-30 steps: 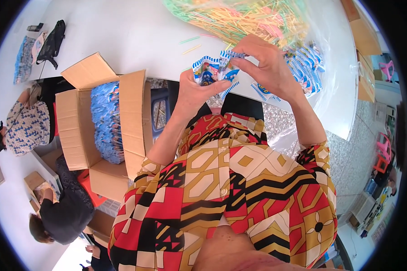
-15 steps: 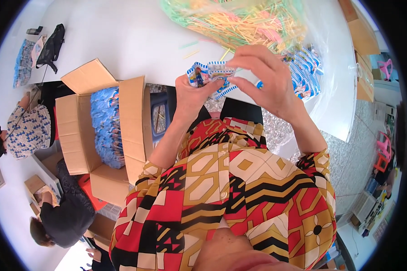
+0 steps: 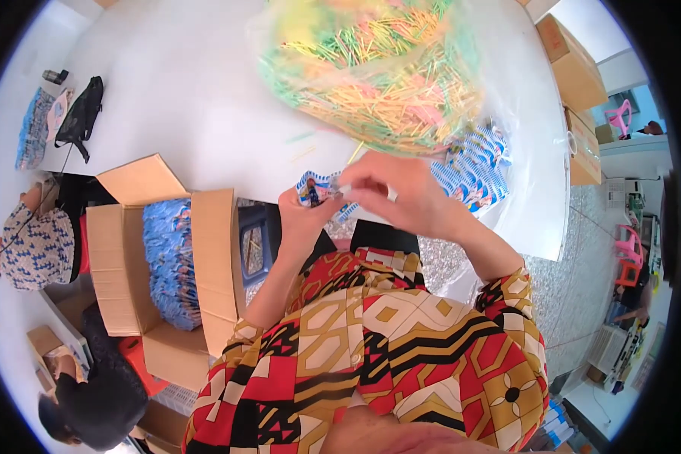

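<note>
A small blue-and-white striped plastic packet [image 3: 309,184] is gripped in my left hand [image 3: 301,225] at the table's front edge. My right hand [image 3: 405,198] meets its upper side, thumb and forefinger pinched together; what lies between those fingertips is too small to make out. Just beyond the hands sits a large clear bag [image 3: 386,98] full of thin straws in green, yellow and pink. Beside my right wrist, more striped packets [image 3: 473,174] lie in an overlapping pile, partly under clear plastic.
An open cardboard box [image 3: 213,261] to my left holds blue packets [image 3: 170,265] in a tight row. A few loose straws [image 3: 303,147] lie on the white table [image 3: 174,83]. A black bag [image 3: 82,117] is at the far left. Two people sit on the left; cartons [image 3: 571,64] stand at right.
My right hand has come down and left to the packet, its fingers closing at the top. The view has shifted, so more of the straw bag shows.
</note>
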### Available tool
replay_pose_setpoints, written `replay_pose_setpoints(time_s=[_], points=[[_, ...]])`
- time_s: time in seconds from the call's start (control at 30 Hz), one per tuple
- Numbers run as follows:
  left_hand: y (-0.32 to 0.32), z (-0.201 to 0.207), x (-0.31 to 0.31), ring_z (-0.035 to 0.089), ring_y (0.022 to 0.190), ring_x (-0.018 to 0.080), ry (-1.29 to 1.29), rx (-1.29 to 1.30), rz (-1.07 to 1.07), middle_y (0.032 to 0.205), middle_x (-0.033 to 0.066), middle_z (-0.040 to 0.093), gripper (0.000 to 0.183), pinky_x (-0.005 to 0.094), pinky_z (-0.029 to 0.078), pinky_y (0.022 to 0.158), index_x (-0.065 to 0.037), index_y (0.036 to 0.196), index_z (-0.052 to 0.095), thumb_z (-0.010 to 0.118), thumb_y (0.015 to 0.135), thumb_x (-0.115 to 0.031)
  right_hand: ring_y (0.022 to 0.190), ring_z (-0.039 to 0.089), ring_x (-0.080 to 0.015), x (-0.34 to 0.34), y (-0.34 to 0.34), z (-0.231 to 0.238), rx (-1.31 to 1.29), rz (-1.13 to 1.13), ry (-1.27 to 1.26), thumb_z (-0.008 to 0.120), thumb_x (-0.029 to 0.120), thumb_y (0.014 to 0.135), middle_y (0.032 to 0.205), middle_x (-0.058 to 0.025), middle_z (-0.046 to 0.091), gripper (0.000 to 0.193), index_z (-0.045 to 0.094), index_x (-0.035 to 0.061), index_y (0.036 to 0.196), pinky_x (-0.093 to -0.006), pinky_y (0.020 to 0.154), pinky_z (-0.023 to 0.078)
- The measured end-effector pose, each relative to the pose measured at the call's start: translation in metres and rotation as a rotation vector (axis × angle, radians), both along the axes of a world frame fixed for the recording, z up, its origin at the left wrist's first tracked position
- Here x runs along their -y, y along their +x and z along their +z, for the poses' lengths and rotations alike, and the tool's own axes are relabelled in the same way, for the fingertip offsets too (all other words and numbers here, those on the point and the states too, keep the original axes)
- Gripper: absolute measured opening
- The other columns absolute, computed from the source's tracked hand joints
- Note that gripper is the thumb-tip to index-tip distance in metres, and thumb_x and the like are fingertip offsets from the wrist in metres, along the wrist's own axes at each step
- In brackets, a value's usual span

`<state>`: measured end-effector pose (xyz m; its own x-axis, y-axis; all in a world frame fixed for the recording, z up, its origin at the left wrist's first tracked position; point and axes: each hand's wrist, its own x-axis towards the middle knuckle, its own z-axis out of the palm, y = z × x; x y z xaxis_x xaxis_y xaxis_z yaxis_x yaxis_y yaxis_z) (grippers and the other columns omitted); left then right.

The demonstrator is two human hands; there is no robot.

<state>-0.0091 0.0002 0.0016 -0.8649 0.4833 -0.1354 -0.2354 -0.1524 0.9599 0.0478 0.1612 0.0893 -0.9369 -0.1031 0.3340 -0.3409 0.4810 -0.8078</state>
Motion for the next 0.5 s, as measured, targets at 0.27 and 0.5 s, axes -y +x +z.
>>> replay_pose_setpoints(time_s=[0.27, 0.5], points=[[-0.012, -0.018, 0.005, 0.058, 0.07, 0.0081, -0.017, 0.089, 0.032, 0.083, 0.0041, 0.064, 0.021, 0.0226, 0.047, 0.065, 0.001, 0.09, 0.063, 0.069, 0.07, 0.005, 0.062, 0.051, -0.006, -0.149, -0.116, -0.05, 0.057, -0.451, 0.091, 0.058, 0.012, 0.084, 0.071, -0.0001, 0.057, 0.015, 0.06, 0.0008, 0.094, -0.0219, 0.057, 0.044], [-0.02, -0.019, 0.001, 0.051, 0.059, 0.0039, -0.003, 0.134, 0.07, 0.068, -0.0028, 0.056, 0.016, 0.0202, 0.042, 0.054, -0.004, 0.072, 0.057, 0.072, 0.07, 0.003, 0.065, 0.056, -0.0193, -0.221, -0.19, -0.107, 0.014, -0.383, 0.593, 0.064, 0.015, 0.07, 0.071, -0.0105, 0.058, 0.021, 0.058, -0.0014, 0.083, -0.0309, 0.061, 0.045]])
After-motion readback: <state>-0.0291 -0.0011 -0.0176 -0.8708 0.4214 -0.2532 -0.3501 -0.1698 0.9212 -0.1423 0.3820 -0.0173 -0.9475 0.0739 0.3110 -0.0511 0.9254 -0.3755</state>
